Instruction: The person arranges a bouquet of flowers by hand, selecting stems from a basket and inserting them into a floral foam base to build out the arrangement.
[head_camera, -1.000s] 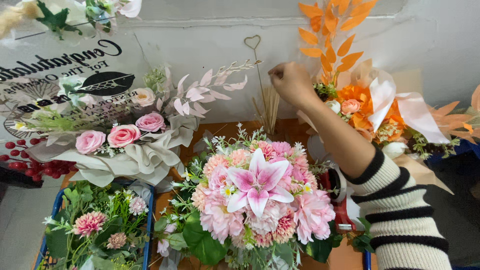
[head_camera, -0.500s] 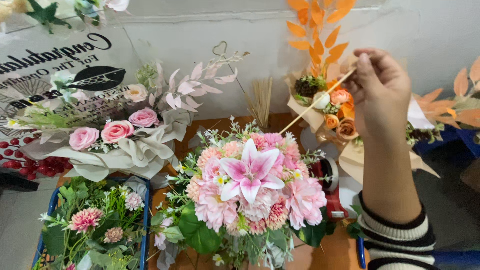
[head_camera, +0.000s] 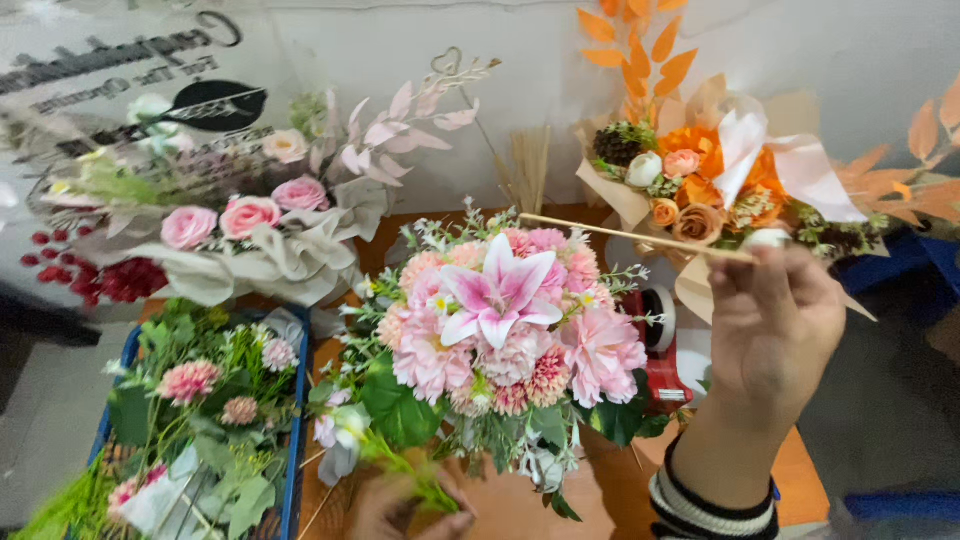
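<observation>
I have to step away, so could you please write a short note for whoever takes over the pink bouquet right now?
Right hand: raised, pinching a thin wooden stick that lies level above the pink bouquet.
Left hand: low at the frame edge, gripping the bouquet's stems; partly blurred.
Around: orange bouquet behind the stick, more sticks upright against the wall, red tape dispenser on the table.
Done: the stick is in hand.
Left: the stick is not yet in the bouquet.

right hand (head_camera: 775, 325) pinching wooden stick (head_camera: 640, 238), pink bouquet (head_camera: 505, 320)
</observation>
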